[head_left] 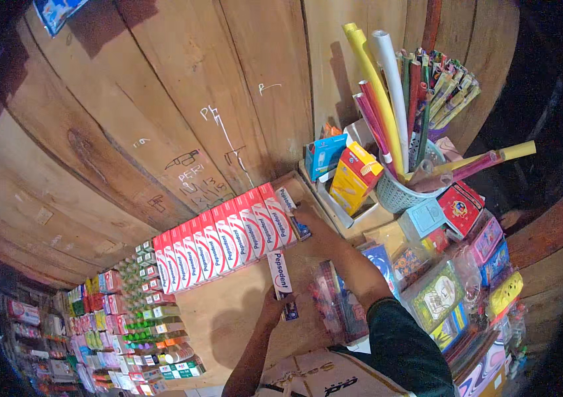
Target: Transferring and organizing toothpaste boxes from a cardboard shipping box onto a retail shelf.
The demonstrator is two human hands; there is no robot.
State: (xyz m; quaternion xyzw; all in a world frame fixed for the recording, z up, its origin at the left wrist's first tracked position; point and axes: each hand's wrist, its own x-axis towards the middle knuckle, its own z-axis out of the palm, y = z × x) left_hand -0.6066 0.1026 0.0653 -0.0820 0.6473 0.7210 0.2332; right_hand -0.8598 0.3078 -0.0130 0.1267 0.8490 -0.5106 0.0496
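Observation:
My left hand (271,308) is closed around a white and dark blue toothpaste box (279,271), which stands out over the bare wooden shelf. Farther up, my right hand (306,216) grips a second toothpaste box (286,197) of the same white and blue look, at the right end of a row. That row of red and white toothpaste boxes (218,248) stands side by side against the plank wall. The fingertips of both hands are partly hidden by the boxes.
Left of the row, small bottles and cartons (156,331) stand in lines on the wooden shelf (222,331). To the right are a yellow and red box (354,178), a pale basket (410,196) of wrapping rolls, and packaged goods (440,291). Behind rises a plank wall (162,99).

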